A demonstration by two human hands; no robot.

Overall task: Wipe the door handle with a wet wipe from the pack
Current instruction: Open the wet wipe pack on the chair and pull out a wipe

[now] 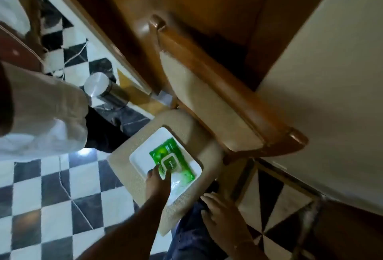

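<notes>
A green wet wipe pack (173, 159) lies on a white tray (141, 156), which rests on the beige seat of a wooden chair (228, 85). My left hand (158, 181) reaches in from below. Its thumb and fingers pinch the near edge of the pack's dark lid flap. My right hand (219, 210) hovers at the seat's near right corner, over my jeans, with its fingers spread and nothing in it. A steel cylindrical door handle (99, 86) sticks out from the wooden door (132, 21) to the upper left of the chair.
Another person in a white garment (41, 110) stands close at the left, beside the handle. The floor (51, 193) is black and white checkered tile with a thin cord lying across it. A cream wall (331, 93) fills the right side.
</notes>
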